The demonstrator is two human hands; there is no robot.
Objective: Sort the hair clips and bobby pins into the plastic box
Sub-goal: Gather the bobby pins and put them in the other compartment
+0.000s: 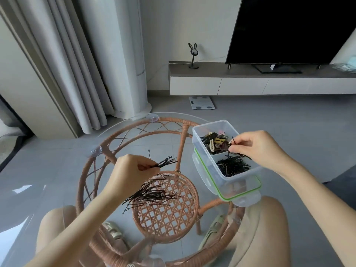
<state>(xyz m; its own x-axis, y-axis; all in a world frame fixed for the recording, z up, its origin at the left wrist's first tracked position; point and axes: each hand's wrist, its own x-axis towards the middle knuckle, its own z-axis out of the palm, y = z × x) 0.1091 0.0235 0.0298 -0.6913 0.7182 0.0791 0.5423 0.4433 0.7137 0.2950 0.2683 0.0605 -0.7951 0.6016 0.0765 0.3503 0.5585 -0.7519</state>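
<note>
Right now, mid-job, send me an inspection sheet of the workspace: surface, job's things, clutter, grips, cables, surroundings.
surface: glass tabletop on a rattan frame.
job's things: plastic box standing on its green-edged lid; hair clips in the far compartment, bobby pins in the near one; a loose pin pile on the glass.
clutter: nothing seen.
grips: left hand pinches a pin bundle; right hand pinches a few pins over the box.
cables: white cable along the TV shelf.
surroundings: television, curtain, scale on the floor.
</note>
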